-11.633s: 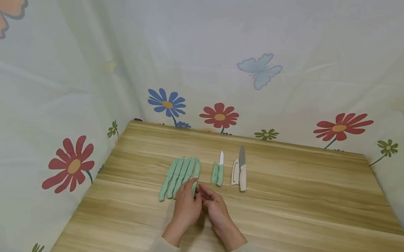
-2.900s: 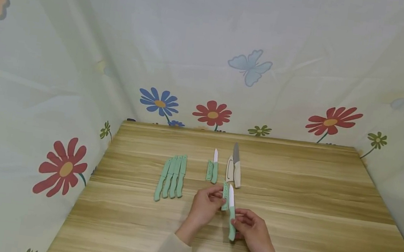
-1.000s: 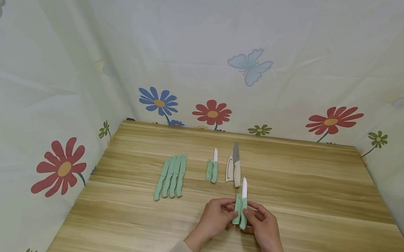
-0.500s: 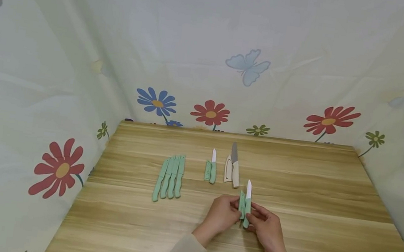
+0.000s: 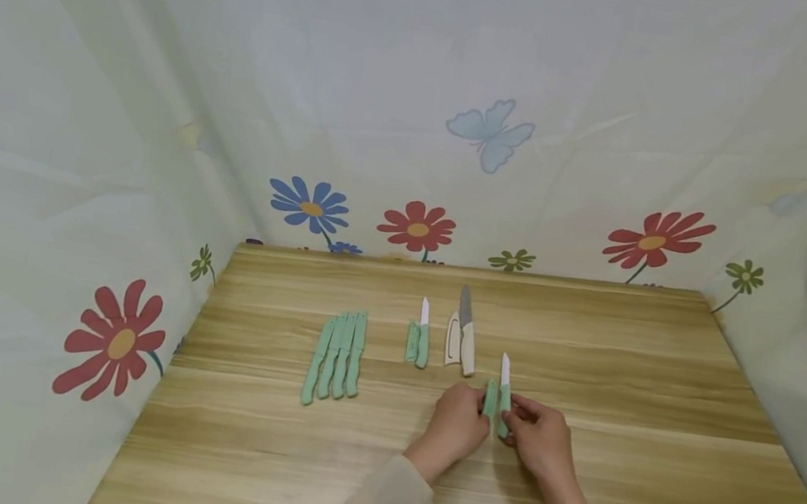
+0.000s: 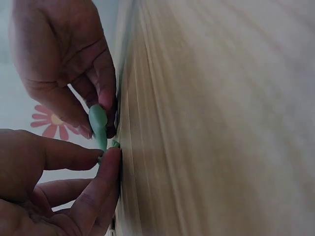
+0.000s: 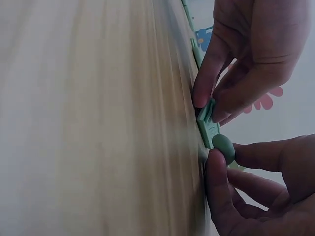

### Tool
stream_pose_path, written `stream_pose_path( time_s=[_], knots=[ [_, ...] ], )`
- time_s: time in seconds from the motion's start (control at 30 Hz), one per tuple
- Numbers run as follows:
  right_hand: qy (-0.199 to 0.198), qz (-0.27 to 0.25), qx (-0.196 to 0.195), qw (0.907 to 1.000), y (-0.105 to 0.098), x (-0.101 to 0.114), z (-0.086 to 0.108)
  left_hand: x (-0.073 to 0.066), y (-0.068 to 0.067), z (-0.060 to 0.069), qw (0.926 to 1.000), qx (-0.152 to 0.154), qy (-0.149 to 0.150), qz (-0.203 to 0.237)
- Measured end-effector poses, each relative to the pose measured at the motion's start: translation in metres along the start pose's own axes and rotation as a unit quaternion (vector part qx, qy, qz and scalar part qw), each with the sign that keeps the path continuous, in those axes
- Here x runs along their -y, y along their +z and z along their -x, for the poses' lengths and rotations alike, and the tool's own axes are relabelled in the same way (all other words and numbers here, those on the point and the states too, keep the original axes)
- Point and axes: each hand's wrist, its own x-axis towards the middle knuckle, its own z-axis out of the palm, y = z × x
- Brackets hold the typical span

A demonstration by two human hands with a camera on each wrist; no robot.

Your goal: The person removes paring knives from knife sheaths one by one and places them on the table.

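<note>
A left hand (image 6: 64,189) pinches a small light green piece (image 6: 115,143) between thumb and finger, the fingertips hiding most of it. Just above, a right hand (image 6: 61,64) grips a smooth, rounded, light green handle (image 6: 98,117); whether handle and piece touch cannot be told. Both hands show against the far edge of a brown wood-grained tabletop (image 6: 211,123), before a pale backdrop (image 6: 15,96) printed with a red-petalled flower (image 6: 42,118).
</note>
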Motion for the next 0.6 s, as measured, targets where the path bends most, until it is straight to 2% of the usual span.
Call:
stream_pose_path(
  time_s=[0.27, 0.4, 0.47, 0.6],
  knots=[
    [-0.018, 0.072, 0.004, 0.9972, -0.003, 0.005, -0.009, -0.008, 0.003, -0.006, 0.9972, -0.015, 0.002, -0.073],
    [-0.038, 0.131, -0.006, 0.9907, -0.004, 0.005, -0.016, -0.013, 0.006, -0.01, 0.9884, -0.015, 0.013, -0.15],
    [-0.045, 0.155, -0.012, 0.9868, -0.005, 0.005, -0.019, -0.015, 0.009, -0.012, 0.981, -0.018, 0.019, -0.192],
    [-0.052, 0.182, -0.014, 0.9818, -0.007, 0.004, -0.024, -0.018, 0.016, -0.013, 0.9752, -0.02, 0.01, -0.22]
  ],
)
